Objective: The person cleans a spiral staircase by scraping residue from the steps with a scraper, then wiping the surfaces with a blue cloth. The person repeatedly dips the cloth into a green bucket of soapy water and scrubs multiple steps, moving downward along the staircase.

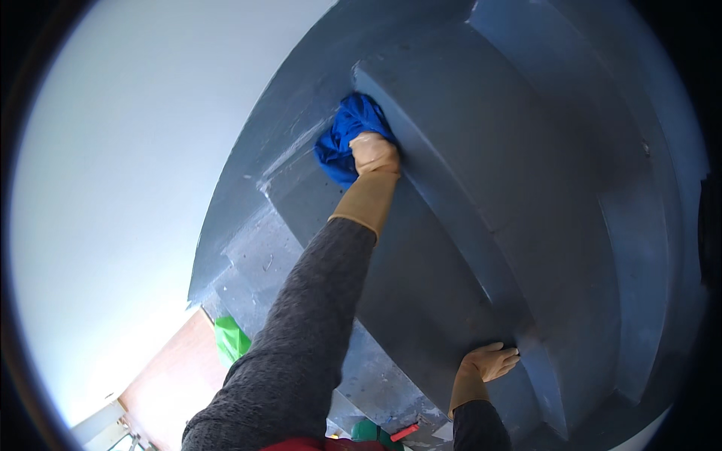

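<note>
Grey stairs (421,248) fill most of the view. My left hand (375,152), in a tan rubber glove, is stretched far out and closed on a bunched blue cloth (344,143). The cloth presses onto a step at its far end, in the corner beside the riser and the wall skirting. My right hand (492,362), gloved the same way, lies open with its palm against the same step near the right end, its fingertips by the riser. Only the cloth's outer folds show; my left fingers are partly buried in it.
A white wall (135,135) borders the stairs on the left, above a scuffed grey skirting (244,158). Lower steps (263,244) carry pale marks. Near the bottom are a bright green bag-like thing (230,340), a dark green round object (368,431) and a small red object (404,432).
</note>
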The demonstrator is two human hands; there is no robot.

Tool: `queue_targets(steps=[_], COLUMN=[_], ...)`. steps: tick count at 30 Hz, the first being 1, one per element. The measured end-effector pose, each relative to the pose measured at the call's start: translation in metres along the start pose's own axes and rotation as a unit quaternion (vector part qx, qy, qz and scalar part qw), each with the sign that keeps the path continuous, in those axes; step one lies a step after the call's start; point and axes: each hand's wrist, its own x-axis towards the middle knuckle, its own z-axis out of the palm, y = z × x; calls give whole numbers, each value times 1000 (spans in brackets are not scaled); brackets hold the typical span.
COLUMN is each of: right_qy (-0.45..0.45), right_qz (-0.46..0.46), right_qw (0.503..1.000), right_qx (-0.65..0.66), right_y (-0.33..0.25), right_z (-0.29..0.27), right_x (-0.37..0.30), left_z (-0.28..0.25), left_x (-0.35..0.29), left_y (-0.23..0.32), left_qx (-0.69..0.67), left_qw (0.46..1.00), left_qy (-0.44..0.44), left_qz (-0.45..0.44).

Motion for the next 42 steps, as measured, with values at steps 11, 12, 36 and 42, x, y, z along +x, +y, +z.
queue_targets(steps=[11,12,36,42], right_qy=[2,14,86,100], right_qz=[-21,-34,-76,-82], right_qw=[1000,999,993,990], right_qx=[19,29,39,51], right_y=[3,5,13,17], right_z=[0,1,14,22], right_x=[1,2,8,9], left_z=[-155,-172,-179,-135], left_x=[-6,8,81,65], left_y=[-67,-69,-212,-42], left_qx=[-201,-196,99,411], left_qw=[933,905,518,478], left_qy=[-63,48,117,126], left_qz=[293,375,842,766])
